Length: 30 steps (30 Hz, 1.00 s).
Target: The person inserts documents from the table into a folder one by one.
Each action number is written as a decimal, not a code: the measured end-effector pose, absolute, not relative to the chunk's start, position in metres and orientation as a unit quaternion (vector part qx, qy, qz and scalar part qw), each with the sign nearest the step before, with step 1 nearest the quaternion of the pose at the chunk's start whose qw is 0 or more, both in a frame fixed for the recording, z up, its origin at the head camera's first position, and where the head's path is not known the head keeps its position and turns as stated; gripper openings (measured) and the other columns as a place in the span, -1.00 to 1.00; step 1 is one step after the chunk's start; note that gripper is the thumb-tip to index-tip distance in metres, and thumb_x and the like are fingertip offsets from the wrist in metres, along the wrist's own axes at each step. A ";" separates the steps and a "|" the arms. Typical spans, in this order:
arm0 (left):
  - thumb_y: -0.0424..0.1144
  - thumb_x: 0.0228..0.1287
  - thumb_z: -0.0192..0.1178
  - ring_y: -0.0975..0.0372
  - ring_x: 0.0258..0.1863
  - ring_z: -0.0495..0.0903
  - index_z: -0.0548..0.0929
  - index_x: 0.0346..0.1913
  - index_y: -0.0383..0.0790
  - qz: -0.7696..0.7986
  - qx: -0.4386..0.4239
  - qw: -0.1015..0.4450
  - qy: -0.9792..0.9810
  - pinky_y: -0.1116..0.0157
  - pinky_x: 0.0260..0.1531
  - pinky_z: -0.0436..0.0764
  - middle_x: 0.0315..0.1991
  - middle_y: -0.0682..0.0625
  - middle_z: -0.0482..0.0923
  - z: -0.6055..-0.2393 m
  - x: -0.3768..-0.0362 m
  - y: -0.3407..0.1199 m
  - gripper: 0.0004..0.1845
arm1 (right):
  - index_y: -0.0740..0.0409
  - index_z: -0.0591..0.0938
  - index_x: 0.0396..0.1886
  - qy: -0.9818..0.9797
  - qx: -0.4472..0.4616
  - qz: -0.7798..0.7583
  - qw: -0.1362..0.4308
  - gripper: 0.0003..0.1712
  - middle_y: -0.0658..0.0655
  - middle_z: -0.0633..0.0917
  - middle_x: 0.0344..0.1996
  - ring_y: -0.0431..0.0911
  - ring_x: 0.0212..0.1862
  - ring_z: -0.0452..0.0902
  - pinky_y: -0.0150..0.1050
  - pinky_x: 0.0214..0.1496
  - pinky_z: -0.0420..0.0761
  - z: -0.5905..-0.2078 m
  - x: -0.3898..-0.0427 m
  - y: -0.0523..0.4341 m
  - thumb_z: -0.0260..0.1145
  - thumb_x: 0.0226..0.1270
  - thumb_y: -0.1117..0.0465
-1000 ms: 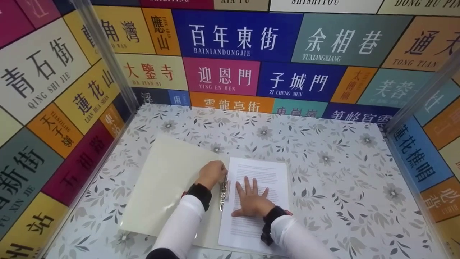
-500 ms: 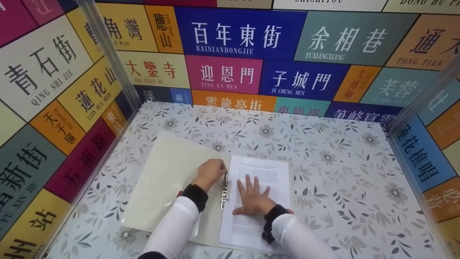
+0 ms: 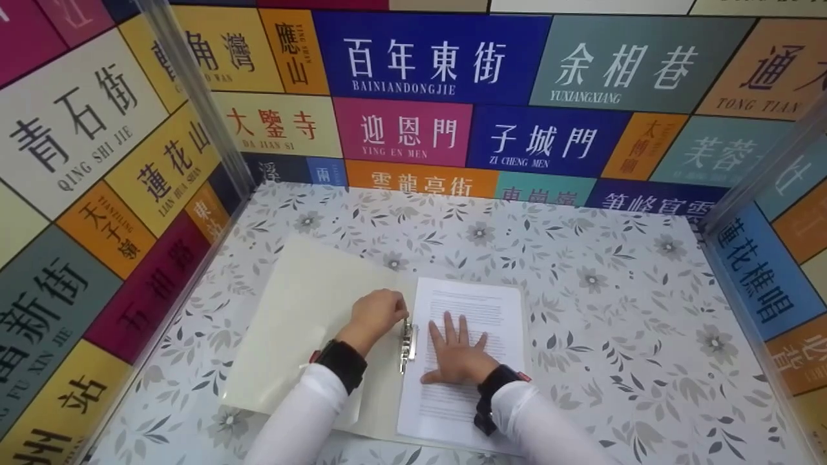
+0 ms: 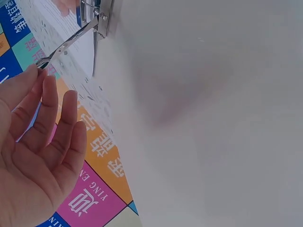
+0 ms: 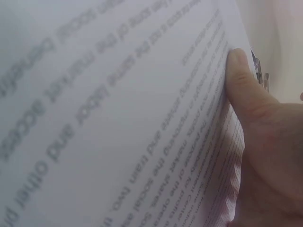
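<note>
A cream folder (image 3: 303,310) lies open on the table, its cover spread to the left. Along its spine sits a metal lever clip (image 3: 408,349). My left hand (image 3: 375,318) pinches the end of the clip's lever (image 4: 71,41) between thumb and index finger. In the left wrist view, the lever stands up at an angle from the clip, and the other fingers are loosely bent. A stack of printed paper (image 3: 468,300) rests on the folder's right side, its left edge beside the clip. My right hand (image 3: 460,358) presses flat on it, fingers spread.
The table (image 3: 614,349) has a floral covering. Panels with printed street names (image 3: 439,58) stand behind it and on both sides, with clear strips (image 3: 194,97) at the corners. A black band (image 3: 345,365) is on each wrist.
My left hand has shifted slightly left and towards me, still pinching the lever. My right hand stays on the paper in the same place. The head view has moved a little.
</note>
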<state>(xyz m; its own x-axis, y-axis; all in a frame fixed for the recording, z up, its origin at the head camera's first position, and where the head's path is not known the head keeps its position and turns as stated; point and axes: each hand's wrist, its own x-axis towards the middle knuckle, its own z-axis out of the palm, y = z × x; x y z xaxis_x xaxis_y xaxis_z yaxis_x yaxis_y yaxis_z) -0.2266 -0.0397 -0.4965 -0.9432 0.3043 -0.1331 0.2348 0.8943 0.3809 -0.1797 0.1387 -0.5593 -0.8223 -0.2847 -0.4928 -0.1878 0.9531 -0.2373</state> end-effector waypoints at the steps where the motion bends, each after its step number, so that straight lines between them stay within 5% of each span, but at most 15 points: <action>1: -0.17 0.24 0.28 0.14 -0.32 0.61 0.70 -0.34 -0.15 0.182 0.142 0.093 0.969 0.20 -0.27 0.61 -0.36 0.00 0.66 -0.496 -0.225 -0.040 -0.89 | 0.01 -0.17 0.57 0.950 -0.125 -0.089 0.272 0.33 0.29 -0.33 0.54 0.34 0.51 -0.49 0.58 0.29 -0.17 -0.559 -0.180 0.139 0.28 0.01 -0.46; 30: -0.08 0.16 0.34 0.16 -0.42 0.62 0.75 -0.41 -0.10 0.157 0.195 0.073 0.965 0.20 -0.42 0.58 -0.42 0.04 0.72 -0.493 -0.202 -0.048 -0.83 | -0.02 -0.19 0.58 0.947 -0.117 -0.091 0.287 0.34 0.26 -0.36 0.54 0.31 0.52 -0.53 0.58 0.29 -0.22 -0.560 -0.180 0.138 0.27 0.01 -0.47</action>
